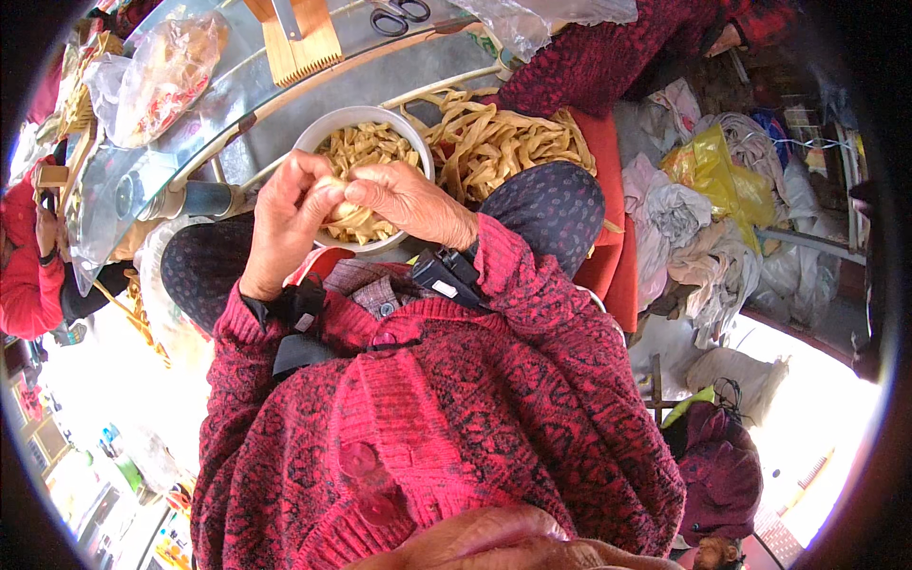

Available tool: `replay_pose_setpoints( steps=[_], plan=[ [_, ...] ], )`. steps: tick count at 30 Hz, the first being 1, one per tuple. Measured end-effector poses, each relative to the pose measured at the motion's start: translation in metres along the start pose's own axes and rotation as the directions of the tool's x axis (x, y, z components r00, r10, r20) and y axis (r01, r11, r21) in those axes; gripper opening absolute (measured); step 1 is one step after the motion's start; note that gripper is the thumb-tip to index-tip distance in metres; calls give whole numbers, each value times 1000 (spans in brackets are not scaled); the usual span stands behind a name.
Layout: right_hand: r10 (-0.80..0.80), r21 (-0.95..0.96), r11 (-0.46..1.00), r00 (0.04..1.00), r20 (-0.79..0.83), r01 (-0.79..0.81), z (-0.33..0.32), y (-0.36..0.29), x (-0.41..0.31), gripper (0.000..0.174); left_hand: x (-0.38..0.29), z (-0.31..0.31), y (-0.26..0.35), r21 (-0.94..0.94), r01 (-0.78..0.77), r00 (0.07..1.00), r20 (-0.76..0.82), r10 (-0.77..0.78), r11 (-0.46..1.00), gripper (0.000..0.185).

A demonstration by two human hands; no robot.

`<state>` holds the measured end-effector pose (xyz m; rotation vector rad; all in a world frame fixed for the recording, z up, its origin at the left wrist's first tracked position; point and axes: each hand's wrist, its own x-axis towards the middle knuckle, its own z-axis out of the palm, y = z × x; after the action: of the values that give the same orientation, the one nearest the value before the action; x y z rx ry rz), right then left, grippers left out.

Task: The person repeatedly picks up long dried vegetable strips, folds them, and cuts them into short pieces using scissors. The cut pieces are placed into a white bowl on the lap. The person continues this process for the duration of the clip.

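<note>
A white bowl [429, 149] stands between my knees, filled with short tan pieces [374, 139] that look folded or knotted. Above it, my left hand [288, 217] and my right hand [417, 203] meet fingertip to fingertip. Both pinch a pale yellow strip [326, 184], mostly covered by my fingers. More strip-like material hangs below them over the bowl. To the right of the bowl, beside my knee, lies a loose heap of long tan strips [491, 142]; the material is uncertain.
A glass-topped table [235, 43] curves ahead, bearing black-handled scissors [399, 16], a toothed wooden block [306, 53] and a clear plastic bag [171, 82]. Another person's red sleeve [28, 285] is at left; patterned clothing [570, 64] is at upper right. Cloths and a yellow bag [719, 178] pile at right.
</note>
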<state>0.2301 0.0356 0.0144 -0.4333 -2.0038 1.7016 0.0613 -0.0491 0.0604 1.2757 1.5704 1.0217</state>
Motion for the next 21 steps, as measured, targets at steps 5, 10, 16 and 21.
replay_pose_setpoints(
  steps=[5,10,16,21],
  plan=[
    [18,42,999,976,-217,-9,-1,1,-7,42,1,14,3,-719,76,995,102,-3,691,34],
    [199,100,979,947,-253,-179,0,2,-11,41,8,21,3,79,-291,956,53,287,954,40],
    [34,-3,999,903,-429,-39,10,6,-8,38,7,23,-6,-303,-108,987,79,138,947,38],
    [53,41,998,898,-438,-39,5,5,-18,30,-1,21,-11,-806,259,934,350,76,533,52]
  ],
)
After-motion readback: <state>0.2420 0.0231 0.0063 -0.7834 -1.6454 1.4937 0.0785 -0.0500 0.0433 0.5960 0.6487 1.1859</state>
